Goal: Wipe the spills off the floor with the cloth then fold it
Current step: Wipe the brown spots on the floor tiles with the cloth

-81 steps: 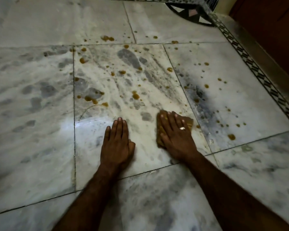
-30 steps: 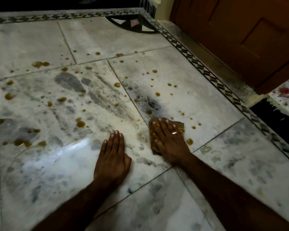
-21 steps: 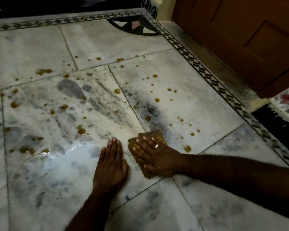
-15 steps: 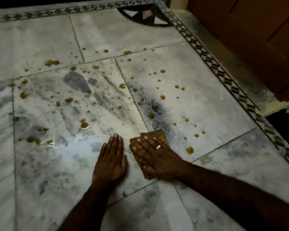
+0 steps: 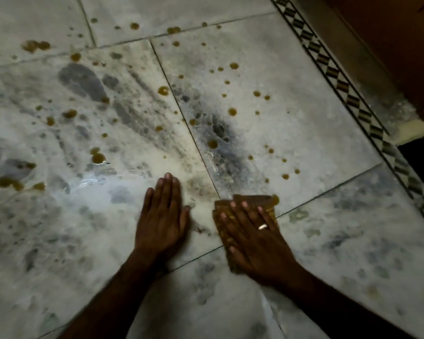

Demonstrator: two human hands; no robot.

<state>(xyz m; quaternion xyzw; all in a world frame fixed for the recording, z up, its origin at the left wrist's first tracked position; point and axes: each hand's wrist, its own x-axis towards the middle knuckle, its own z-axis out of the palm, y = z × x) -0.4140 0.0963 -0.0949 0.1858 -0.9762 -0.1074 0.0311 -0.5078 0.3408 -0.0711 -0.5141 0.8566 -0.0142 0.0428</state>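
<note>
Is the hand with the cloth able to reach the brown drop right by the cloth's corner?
Probably yes: the right hand presses the cloth flat, and the brown drop lies at its far corner, nothing between.

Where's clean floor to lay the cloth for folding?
Drop-free: the grey-veined marble tile between the right hand and the black-and-white patterned border strip; also the floor near-left of the left hand. Crowded: brown spill drops dot the floor beyond both hands, one beside the brown cloth.
</note>
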